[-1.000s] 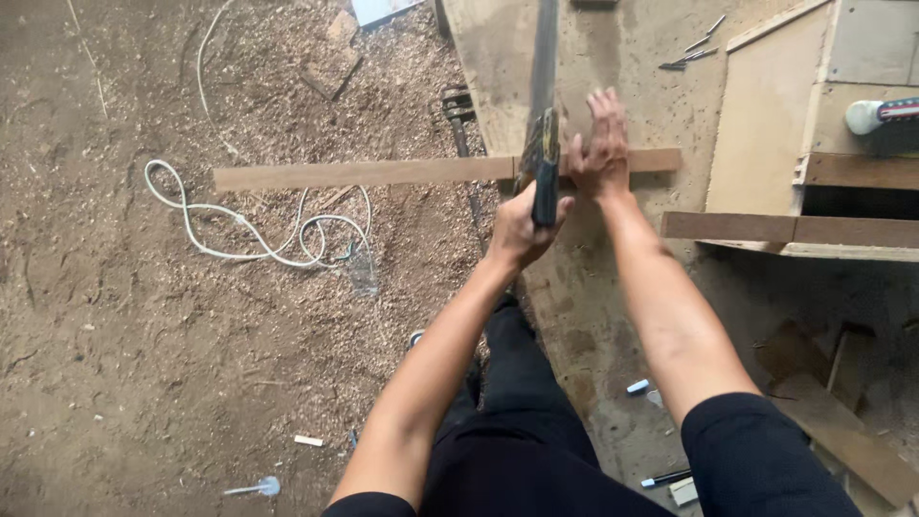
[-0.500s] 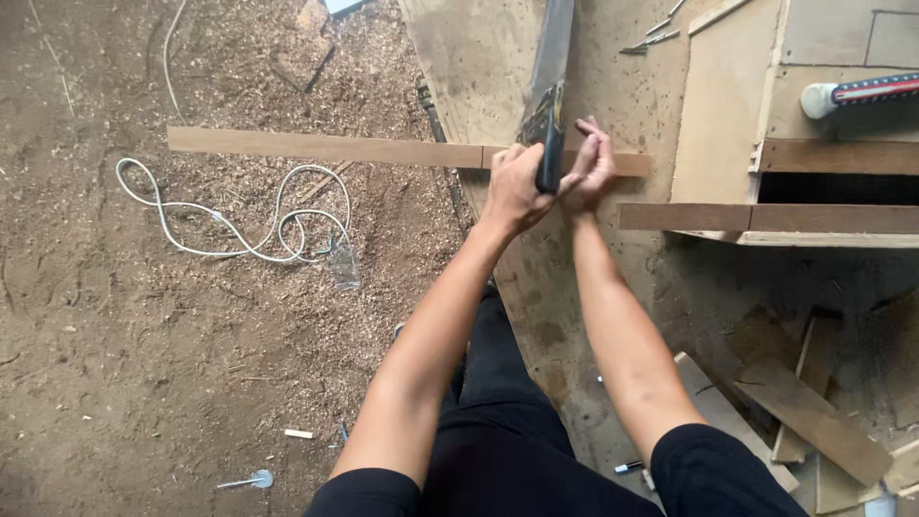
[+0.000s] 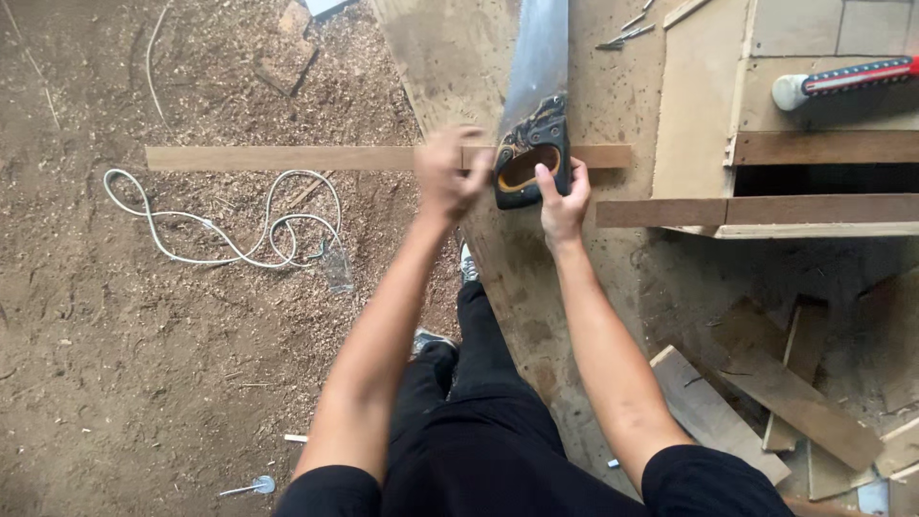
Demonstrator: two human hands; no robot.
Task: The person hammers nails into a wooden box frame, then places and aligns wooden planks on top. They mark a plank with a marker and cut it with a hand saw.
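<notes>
A hand saw (image 3: 532,144) with a black and yellow handle lies with its blade pointing away over a dusty plywood board (image 3: 450,57). Under the handle a long thin wooden strip (image 3: 287,158) runs left to right. My right hand (image 3: 563,201) grips the rear of the saw handle, thumb on one side and fingers on the other. Just left of the handle, my left hand (image 3: 448,174) is blurred over the strip with curled fingers. Whether it holds anything is unclear.
A white cable (image 3: 230,239) coils on the sawdust floor at left. A wooden cabinet frame (image 3: 699,115) stands at right with a red-handled tool (image 3: 842,77) on it. Scrap planks (image 3: 775,393) lie at lower right. Loose nails (image 3: 622,38) rest at the board's far end.
My left hand has let go of the saw handle and moved left over the strip. My right hand has shifted from the strip onto the handle. The view has moved closer.
</notes>
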